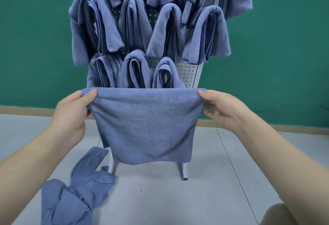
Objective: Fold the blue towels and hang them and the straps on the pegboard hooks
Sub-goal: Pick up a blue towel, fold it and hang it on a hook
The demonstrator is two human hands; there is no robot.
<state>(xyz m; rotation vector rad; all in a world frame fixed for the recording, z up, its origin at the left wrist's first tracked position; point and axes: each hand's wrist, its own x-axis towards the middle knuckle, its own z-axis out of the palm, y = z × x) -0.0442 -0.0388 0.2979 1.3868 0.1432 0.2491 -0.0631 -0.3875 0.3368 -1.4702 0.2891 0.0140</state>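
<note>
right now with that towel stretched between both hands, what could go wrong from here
1. The left hand and right hand pinch only the top corners of the held towel; a slip could drop it onto the floor.
2. The pegboard is crowded with hung towels, so hanging another might knock one loose.
3. The crumpled towels by the stand's foot could be stepped on.

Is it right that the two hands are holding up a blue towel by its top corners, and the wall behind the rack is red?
Not quite. The left hand and right hand do hold the blue towel by its top corners, but the head view shows the wall is green, not red.
</note>
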